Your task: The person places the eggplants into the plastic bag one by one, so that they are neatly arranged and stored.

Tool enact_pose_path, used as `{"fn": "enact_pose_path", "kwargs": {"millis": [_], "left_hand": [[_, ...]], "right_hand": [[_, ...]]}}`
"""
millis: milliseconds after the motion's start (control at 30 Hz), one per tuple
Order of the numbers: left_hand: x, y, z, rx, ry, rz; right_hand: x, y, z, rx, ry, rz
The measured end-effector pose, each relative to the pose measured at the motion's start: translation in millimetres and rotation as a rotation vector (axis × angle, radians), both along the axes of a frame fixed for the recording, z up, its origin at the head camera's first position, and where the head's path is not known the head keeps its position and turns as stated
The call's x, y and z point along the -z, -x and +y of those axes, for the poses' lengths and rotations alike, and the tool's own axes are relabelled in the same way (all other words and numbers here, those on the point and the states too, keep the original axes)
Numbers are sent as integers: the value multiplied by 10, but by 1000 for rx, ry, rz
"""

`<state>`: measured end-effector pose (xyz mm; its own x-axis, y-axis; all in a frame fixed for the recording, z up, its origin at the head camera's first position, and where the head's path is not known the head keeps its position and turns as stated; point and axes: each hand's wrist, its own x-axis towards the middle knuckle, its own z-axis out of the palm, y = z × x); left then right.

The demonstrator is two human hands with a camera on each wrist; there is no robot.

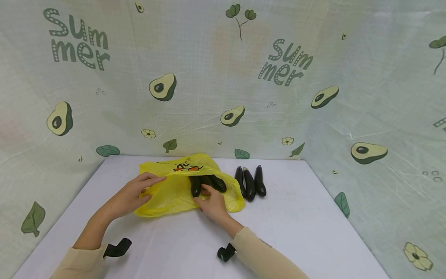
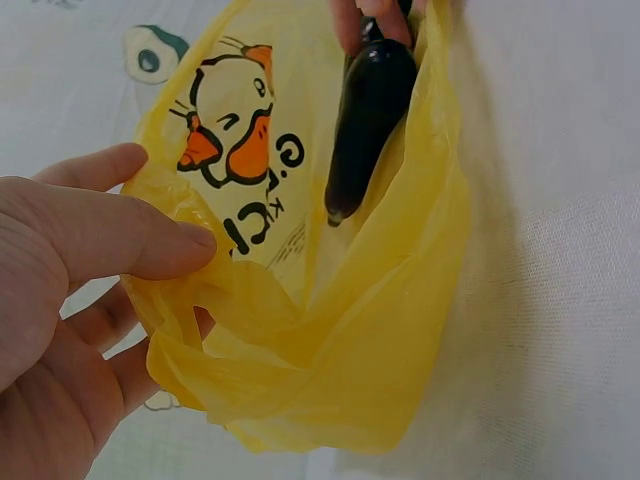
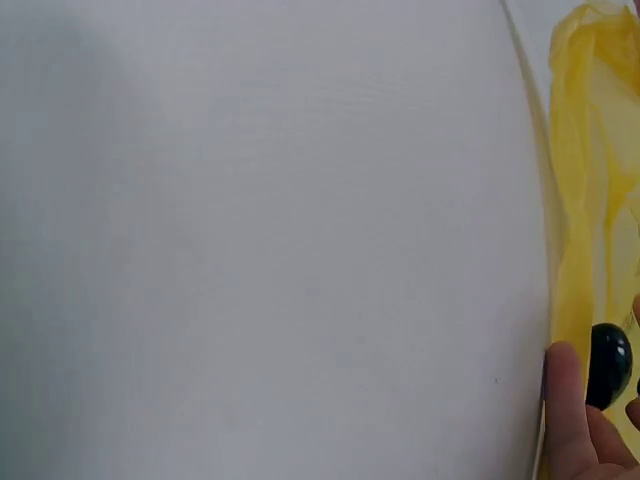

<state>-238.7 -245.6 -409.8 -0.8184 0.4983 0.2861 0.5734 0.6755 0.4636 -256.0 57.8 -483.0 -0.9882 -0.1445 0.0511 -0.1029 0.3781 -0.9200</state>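
A yellow plastic bag [image 1: 163, 199] [image 2: 400, 330] lies on its side, its mouth facing the person. The left hand [image 1: 126, 195] [image 2: 80, 260] pinches the bag's edge, thumb over the film and fingers behind. Inside the mouth lie dark eggplants [image 1: 196, 185] [image 2: 370, 110]; one shows in the right wrist view [image 3: 608, 366]. At the mouth, the right hand [image 1: 213, 204] [image 3: 590, 435] reaches in with fingers spread, fingertips at the end of an eggplant and one digit outside the bag's rim. How firmly it touches either is hidden.
Three eggplants [image 1: 249, 185] lie side by side on the white table [image 1: 296, 221], just right of the bag. A printed cloth [image 1: 198, 50] with avocados and lettering hangs behind and around the table. Black wrist devices [image 1: 118, 248] sit by both sleeves.
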Motion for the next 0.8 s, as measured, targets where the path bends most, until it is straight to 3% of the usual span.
{"fn": "enact_pose_path", "kwargs": {"millis": [133, 400, 800], "left_hand": [[1, -1, -9, -8, 4, -4], [8, 2, -22, -7, 2, -9], [2, 15, -17, 0, 1, -12]], "right_hand": [[-93, -72, 146, -50, 7, 9], [-253, -157, 520, -43, -68, 73], [-381, -212, 1215, 84, -185, 283]]}}
